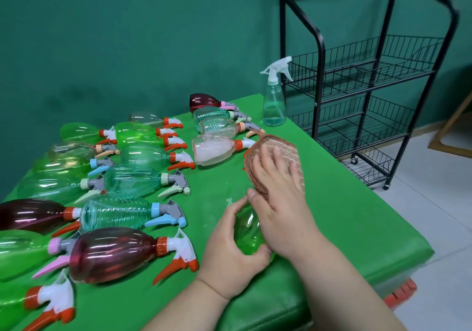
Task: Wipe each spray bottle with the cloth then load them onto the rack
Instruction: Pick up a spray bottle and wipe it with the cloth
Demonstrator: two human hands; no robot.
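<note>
A clear green spray bottle (247, 231) lies on the green table (332, 215) near its front. My left hand (233, 251) grips the bottle's base end, fingers and thumb curled round it. My right hand (278, 203) lies over a brown cloth (274, 151) wrapped round the bottle's upper part, which hides its trigger head. Several more spray bottles lie in rows to the left, among them a dark red one (115, 254) and a pale pink one (217, 149). The black wire rack (370, 95) stands to the right of the table, its shelves bare.
A teal bottle with a white trigger (274, 100) stands upright at the table's far right corner, close to the rack. A green wall is behind. Grey floor tiles lie to the right, with a wooden frame (452, 136) at the edge and an orange crate (401, 296) under the table.
</note>
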